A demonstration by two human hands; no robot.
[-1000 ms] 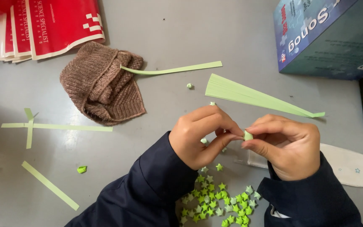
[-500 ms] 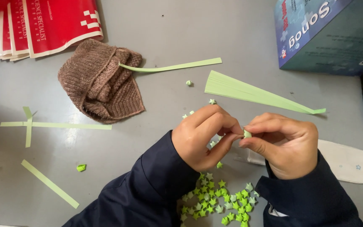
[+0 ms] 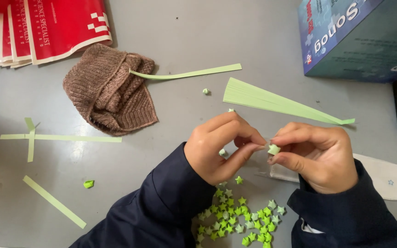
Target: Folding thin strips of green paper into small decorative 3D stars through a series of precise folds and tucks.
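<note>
Both my hands meet over a grey table and pinch one tiny light-green folded paper star (image 3: 274, 149). My left hand (image 3: 219, 147) presses it with thumb and forefinger from the left. My right hand (image 3: 315, 154) grips it from the right. Just below my wrists lies a heap of several small green paper stars (image 3: 237, 222). A fanned bundle of green paper strips (image 3: 276, 102) lies just beyond my hands.
A brown knitted hat (image 3: 111, 92) lies at upper left with a long green strip (image 3: 189, 72) across it. Red booklets (image 3: 42, 27) sit at the top left, a blue box (image 3: 359, 36) at the top right. Loose strips (image 3: 53, 138) and green scraps lie at left.
My hands keep pinching the small star, with only slight finger shifts. The view has drifted a little; nothing else has moved.
</note>
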